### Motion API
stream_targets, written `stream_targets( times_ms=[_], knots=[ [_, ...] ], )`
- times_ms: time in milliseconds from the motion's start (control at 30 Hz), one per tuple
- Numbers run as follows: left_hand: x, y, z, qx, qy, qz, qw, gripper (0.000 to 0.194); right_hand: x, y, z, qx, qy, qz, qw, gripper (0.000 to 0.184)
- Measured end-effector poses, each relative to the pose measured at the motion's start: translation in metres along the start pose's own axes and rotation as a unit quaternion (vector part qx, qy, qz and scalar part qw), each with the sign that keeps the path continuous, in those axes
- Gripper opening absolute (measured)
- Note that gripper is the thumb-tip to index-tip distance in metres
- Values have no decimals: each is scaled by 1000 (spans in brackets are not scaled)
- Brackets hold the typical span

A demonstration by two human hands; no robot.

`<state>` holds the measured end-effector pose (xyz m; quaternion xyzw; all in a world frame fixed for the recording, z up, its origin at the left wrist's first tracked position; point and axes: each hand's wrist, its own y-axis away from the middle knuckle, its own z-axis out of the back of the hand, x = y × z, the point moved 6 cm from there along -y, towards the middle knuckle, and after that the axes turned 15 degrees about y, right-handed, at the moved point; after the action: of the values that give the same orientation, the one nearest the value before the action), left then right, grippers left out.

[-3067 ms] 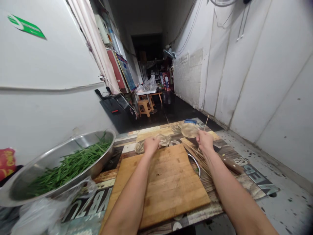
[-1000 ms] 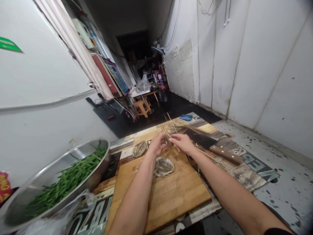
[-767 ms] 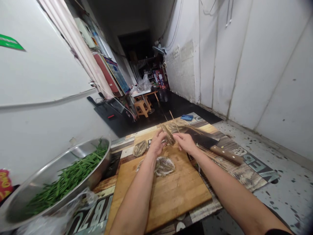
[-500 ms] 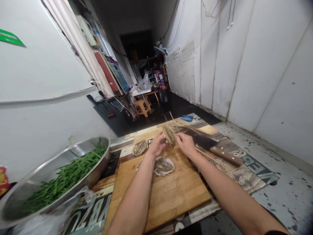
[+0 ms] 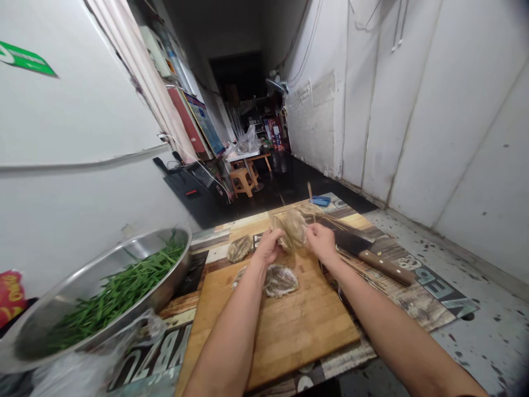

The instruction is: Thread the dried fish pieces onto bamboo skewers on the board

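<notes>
Over the far part of a wooden cutting board (image 5: 306,331), my left hand (image 5: 269,247) is closed on a floppy, wrinkled grey-brown folded piece (image 5: 295,227). My right hand (image 5: 321,240) pinches the right edge of the same piece, which is spread between both hands. A thin bamboo skewer (image 5: 309,191) sticks up beyond my right fingers; its lower part is hidden. Another wrinkled grey-brown piece (image 5: 281,280) lies on the board, partly behind my left forearm. A folded piece (image 5: 239,248) rests past the board's far left corner.
To the right lies a cleaver (image 5: 386,267) with a wooden handle, beside several bamboo skewers (image 5: 363,270). A blue object (image 5: 320,200) is at the table's far edge. On the left stand a metal basin (image 5: 184,264) of cut green stalks and a clear plastic bag (image 5: 78,369).
The grey-brown piece has been spread wider between my hands, and my right hand has shifted slightly right. The skewer now appears shorter and more upright. The whole view has shifted a little.
</notes>
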<state>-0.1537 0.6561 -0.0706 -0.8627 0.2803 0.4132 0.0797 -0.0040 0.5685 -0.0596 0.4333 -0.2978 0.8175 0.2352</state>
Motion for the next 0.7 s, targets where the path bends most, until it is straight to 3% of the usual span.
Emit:
stream_targets(
  times_ms=[100, 200, 267, 300, 367, 433, 467, 533, 600, 700],
  knots=[
    [-10, 2, 7, 16, 49, 36, 998, 39, -12, -12, 14, -34, -29, -64, 997, 25],
    [-28, 3, 18, 13, 115, 0, 993, 40, -7, -12, 20, -25, -60, -73, 995, 22],
    [-43, 2, 28, 4, 154, -47, 987, 41, 3, -5, 13, 47, -89, -58, 993, 16],
    [-50, 2, 34, -2, 165, -73, 984, 41, 9, 0, 5, 113, -99, -46, 988, 13],
    [-64, 4, 44, -12, 165, -125, 978, 43, 17, 15, -13, 268, -92, -23, 959, 15],
    [-73, 5, 49, -16, 154, -162, 975, 47, 19, 26, -23, 347, -40, -4, 937, 22],
    [-73, 5, 50, -17, 148, -169, 974, 48, 20, 27, -24, 342, -12, 8, 940, 25],
    [-65, 1, 46, -19, 133, -154, 979, 48, 22, 22, -19, 263, 17, 35, 964, 28],
    [-48, -3, 35, -11, 105, -116, 988, 48, 28, 20, -15, 195, 5, 71, 978, 28],
    [-22, -4, 13, 17, 58, -70, 996, 50, 35, 21, -15, 143, -16, 128, 981, 36]
  ],
)
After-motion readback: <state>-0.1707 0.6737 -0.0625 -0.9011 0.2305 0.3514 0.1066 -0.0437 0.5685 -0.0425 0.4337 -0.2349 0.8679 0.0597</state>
